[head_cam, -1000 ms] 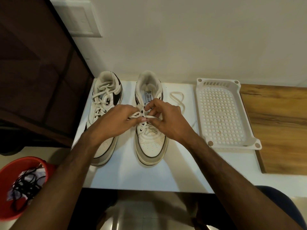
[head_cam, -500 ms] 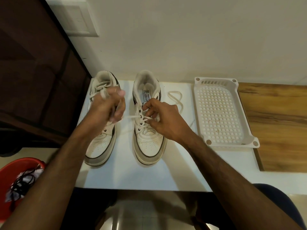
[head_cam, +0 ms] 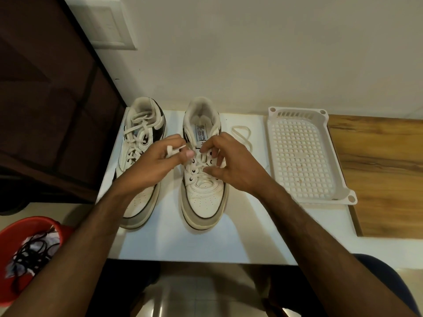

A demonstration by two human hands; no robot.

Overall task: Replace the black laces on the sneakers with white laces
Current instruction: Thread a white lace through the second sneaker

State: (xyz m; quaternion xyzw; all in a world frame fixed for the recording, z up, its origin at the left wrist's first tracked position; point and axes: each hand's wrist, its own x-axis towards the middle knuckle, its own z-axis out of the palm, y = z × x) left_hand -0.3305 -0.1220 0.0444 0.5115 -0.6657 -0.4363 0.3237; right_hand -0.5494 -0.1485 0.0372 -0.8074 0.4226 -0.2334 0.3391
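left hand [head_cam: 158,163] pinches white lace [head_cam: 170,150] end, likely drawing slack to 9 o'clock | right hand [head_cam: 225,163] fingertips curled at eyelets of right sneaker [head_cam: 202,165], table centre, steadying; grip unclear | red bucket [head_cam: 13,227] at 8 o'clock holds black laces [head_cam: 32,250] | white basket [head_cam: 304,154] at 3 o'clock holds nothing visible

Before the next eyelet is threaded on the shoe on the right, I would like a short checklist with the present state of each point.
1. Left hand pinches the white lace end: ok.
2. Right hand at the eyelets of the right sneaker: ok.
3. Lower eyelets of that sneaker laced white: ok.
4. Upper eyelets laced: not ok, they are not threaded.
5. Left sneaker laced white to the top: ok.
6. Slack in the loose lace loop beside the sneaker enough to finish: cannot tell.
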